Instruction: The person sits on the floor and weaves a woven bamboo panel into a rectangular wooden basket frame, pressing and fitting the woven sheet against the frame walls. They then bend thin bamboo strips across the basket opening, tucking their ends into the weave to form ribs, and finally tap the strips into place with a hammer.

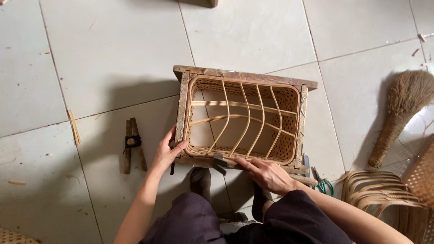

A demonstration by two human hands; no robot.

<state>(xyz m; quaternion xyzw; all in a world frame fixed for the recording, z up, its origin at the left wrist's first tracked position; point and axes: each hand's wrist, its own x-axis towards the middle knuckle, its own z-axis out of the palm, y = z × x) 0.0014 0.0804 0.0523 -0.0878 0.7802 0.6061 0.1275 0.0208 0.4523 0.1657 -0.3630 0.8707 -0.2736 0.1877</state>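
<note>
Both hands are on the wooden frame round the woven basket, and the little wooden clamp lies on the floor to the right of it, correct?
Not quite. In the head view the wooden clamp lies left of the basket. Both the left hand and the right hand are on the wooden frame.

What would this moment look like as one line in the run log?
left hand: grips basket frame corner | right hand: flat on near frame edge | basket: on floor | beside: wooden clamp, scissors, brush

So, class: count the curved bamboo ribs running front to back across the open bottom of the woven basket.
4. They stand side by side across the woven basket: first rib leftmost, second rib, third rib, fourth rib rightmost. None appears hidden.
</note>
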